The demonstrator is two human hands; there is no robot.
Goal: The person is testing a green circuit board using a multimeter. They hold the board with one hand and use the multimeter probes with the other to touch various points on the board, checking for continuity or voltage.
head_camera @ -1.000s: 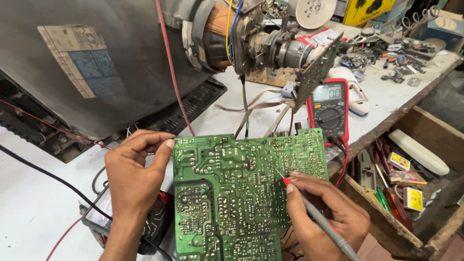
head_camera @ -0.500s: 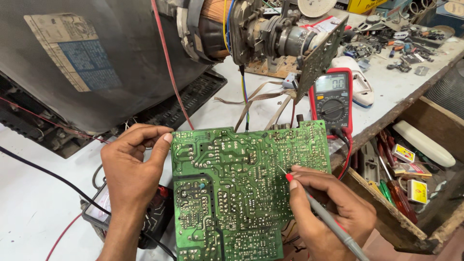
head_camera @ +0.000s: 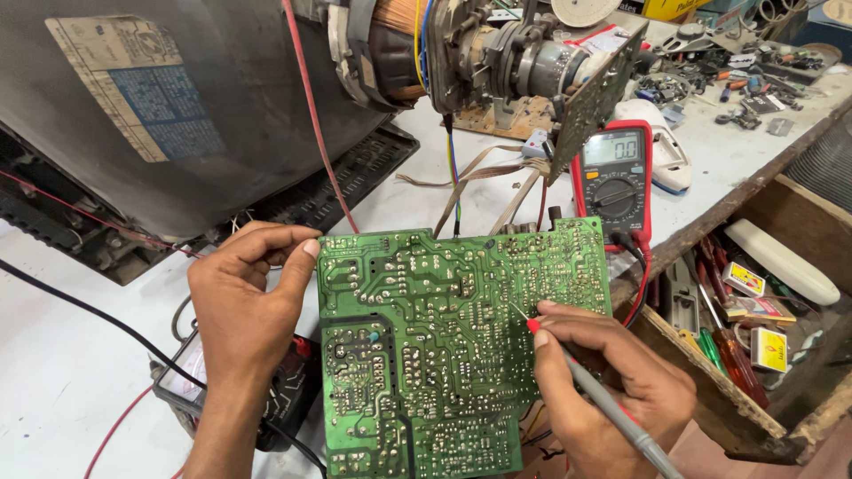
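From where I sit, the green circuit board point(head_camera: 461, 346) stands tilted over the white bench point(head_camera: 62, 381), solder side up, in front of the grey picture tube point(head_camera: 177, 115) and just below the red multimeter point(head_camera: 614, 177). I judge it light and stiff but fragile: the soldered side is prickly with pins, so the bare edges are the places to hold, never the middle. My left hand point(head_camera: 244, 306) does just that, fingers curled and the thumb pressed against the board's upper left edge, wrist coming up from below, over a small black meter point(head_camera: 284, 390) lying on the bench. My right hand point(head_camera: 612, 381) is closed like a pen grip around the grey test probe point(head_camera: 612, 408), whose red collar and thin metal tip touch the board near its right middle; the heel of the hand rests low by the board's right edge. An open wooden drawer point(head_camera: 754, 319) of screwdrivers sits to the right
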